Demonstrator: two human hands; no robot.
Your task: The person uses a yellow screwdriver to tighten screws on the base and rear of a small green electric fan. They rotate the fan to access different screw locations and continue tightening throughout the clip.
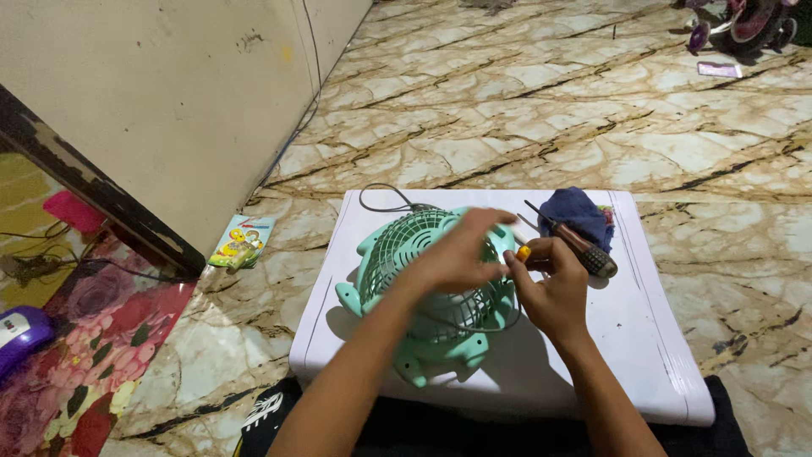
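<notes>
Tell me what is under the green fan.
The green fan lies on a white board; its black cord trails out behind. The left hand covers the grille's centre.

The left hand (461,254) is blurring and covering part of the fan (427,292); the right hand (550,288) is hiding a yellow tool's (523,252) shaft.

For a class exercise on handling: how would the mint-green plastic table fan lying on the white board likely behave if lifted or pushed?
The mint-green plastic fan looks hollow, with an open wire grille, so probably light for its size. Lying face-up on the smooth white board, it would likely slide rather than tip. Its thin dark cord is floppy and may drag.
</notes>
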